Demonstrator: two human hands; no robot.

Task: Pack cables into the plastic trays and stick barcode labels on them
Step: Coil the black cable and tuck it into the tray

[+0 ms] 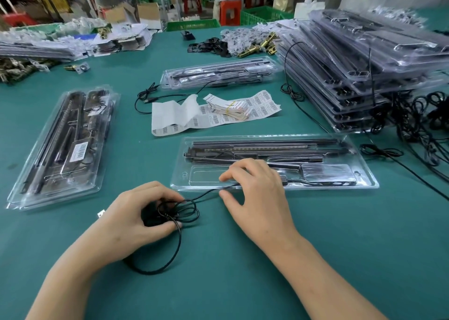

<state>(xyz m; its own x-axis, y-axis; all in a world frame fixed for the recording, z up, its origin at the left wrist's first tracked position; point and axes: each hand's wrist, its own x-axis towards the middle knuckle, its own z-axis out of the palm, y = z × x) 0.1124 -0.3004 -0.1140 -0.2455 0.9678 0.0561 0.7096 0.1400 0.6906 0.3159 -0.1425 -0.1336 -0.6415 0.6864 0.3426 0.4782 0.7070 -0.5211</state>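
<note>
Left hand [143,212] grips coiled cable [170,214], fingers hiding part of coil. Right hand [257,193] spread over tray [340,186] edge; cable vanishes beneath palm, grip there indiscernible.

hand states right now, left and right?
Left hand: holding the coiled black cable.
Right hand: open, resting on the clear plastic tray; the cable runs beneath it.

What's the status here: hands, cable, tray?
Left hand grips coiled cable. Right hand open, resting on tray, near edge. Coil outside tray. Nothing blocking.
</note>
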